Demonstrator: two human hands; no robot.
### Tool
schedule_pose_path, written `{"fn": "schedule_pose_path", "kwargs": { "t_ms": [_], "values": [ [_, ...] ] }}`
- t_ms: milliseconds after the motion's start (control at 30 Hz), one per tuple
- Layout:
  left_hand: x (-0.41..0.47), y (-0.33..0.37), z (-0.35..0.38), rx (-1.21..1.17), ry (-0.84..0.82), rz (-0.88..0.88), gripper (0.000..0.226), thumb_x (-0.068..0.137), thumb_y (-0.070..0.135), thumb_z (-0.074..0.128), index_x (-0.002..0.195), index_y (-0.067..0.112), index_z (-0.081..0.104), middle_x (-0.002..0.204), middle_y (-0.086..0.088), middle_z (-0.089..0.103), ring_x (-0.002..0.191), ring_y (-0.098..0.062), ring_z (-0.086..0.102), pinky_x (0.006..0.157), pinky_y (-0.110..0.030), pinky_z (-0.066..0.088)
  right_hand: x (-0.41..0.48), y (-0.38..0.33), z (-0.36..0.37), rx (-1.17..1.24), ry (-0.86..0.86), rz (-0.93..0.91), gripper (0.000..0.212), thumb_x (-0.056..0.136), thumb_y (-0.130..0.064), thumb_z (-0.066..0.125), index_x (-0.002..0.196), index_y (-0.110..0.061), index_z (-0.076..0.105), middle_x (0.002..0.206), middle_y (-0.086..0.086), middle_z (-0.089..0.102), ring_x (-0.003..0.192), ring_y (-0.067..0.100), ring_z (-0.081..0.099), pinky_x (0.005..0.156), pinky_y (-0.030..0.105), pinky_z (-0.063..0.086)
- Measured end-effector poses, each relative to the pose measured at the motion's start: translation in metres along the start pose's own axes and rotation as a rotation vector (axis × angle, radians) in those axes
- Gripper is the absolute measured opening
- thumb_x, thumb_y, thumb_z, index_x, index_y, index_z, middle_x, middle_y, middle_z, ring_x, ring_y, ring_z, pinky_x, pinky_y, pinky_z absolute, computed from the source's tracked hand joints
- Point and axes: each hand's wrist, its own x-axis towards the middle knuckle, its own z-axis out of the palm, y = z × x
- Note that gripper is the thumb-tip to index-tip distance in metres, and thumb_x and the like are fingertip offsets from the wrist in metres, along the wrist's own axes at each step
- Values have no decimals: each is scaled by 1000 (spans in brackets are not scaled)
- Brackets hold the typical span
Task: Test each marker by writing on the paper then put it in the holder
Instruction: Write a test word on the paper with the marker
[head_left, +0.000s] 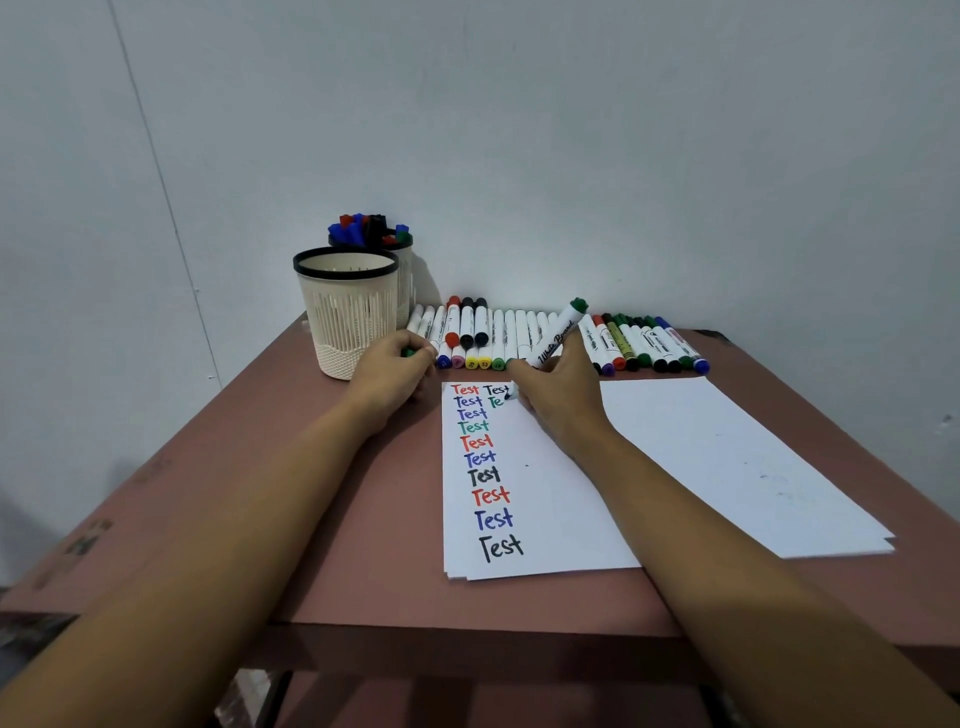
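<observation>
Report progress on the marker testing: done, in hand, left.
Done: eleven "Test" words on the paper; markers stand in the rear holder. In hand: the right hand writes "Te" with the green marker; the left hand holds a green cap. Left: the row of markers by the wall.

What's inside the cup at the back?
Markers with blue, red, black and green tops poke out above the rim of the back cup. The front cup covers most of it, so the markers' bodies and the bottom cannot be seen.
</observation>
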Motion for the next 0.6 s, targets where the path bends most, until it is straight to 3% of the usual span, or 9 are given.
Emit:
{"fn": "schedule_pose_path", "kwargs": {
  "t_ms": [167, 400, 600],
  "values": [
    [-1, 0, -1, -2, -2, -2, 14, 94, 10, 50, 82, 13, 56, 65, -4, 55, 52, -13, 46, 44, -15, 42, 1, 0, 0, 7, -29, 17, 30, 78, -5, 62, 89, -28, 47, 66, -7, 53, 59, 13, 51, 60, 28, 43],
    [0, 1, 0, 0, 4, -11, 11, 94, 10, 50, 87, 9, 57, 66, -5, 55, 51, -13, 46, 43, -14, 42, -1, -1, 1, -22, -20, 5, 33, 79, -7, 61, 106, -21, 49, 68, -9, 54, 57, 9, 50, 57, 28, 42],
    [-1, 1, 0, 10, 4, -5, 10, 94, 9, 49, 91, 6, 58, 65, -5, 55, 51, -12, 47, 43, -13, 41, 0, -1, -1, -7, 65, -2, 29, 78, -7, 61, 86, -31, 46, 67, -6, 55, 61, 15, 53, 61, 30, 46]
  ]
}}
